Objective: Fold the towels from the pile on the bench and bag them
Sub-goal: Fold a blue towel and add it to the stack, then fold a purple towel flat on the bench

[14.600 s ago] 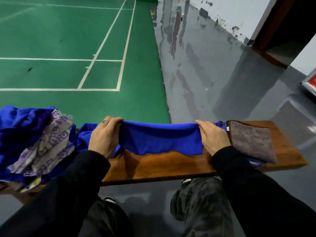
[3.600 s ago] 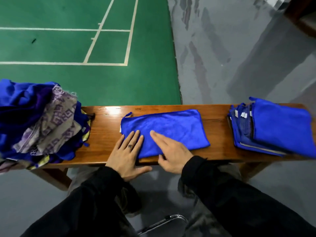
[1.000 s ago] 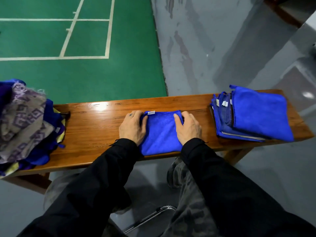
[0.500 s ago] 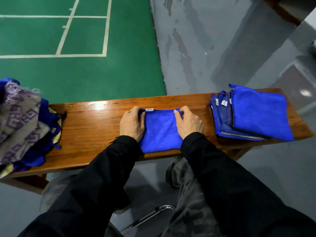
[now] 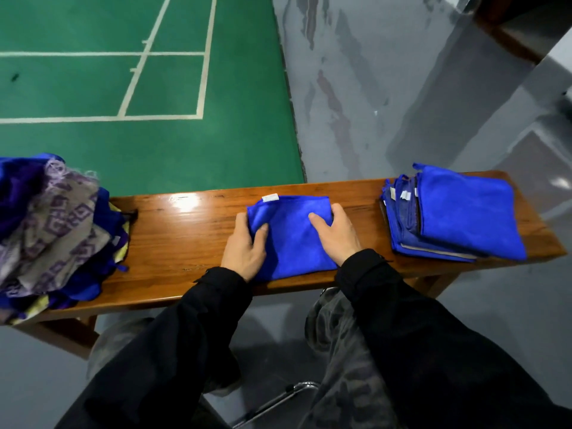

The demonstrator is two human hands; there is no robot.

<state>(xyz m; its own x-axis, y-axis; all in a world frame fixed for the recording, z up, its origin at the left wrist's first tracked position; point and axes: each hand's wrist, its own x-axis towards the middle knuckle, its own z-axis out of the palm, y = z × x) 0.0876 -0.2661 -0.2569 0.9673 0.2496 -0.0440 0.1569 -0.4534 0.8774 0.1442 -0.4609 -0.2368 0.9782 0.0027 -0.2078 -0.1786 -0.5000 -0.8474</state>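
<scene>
In the middle of the frame, on the long polished brown wooden desk [image 5: 185,236], lies the folded bright blue microfibre towel [image 5: 291,239], a soft square with a small white label [image 5: 270,197] at its far edge. The left hand [image 5: 244,246] takes the left side of it: the thumb lies on top and the fingers seem to curl under the edge, so this grip is narrow and pinches the cloth. The right hand [image 5: 335,233] holds the right side with fingers bent over the edge and the thumb on the top face. I judge the towel light, limp and a little plush; it will not keep its shape alone and the layers may slide open if only one corner is lifted. It is better to take it at both side edges, through all layers together, or from below with flat palms. At right of the frame waits the stack of folded blue towels [image 5: 464,215], well apart; at left edge the loose pile of blue and grey-purple patterned cloths [image 5: 52,230]. No bag is seen.
</scene>
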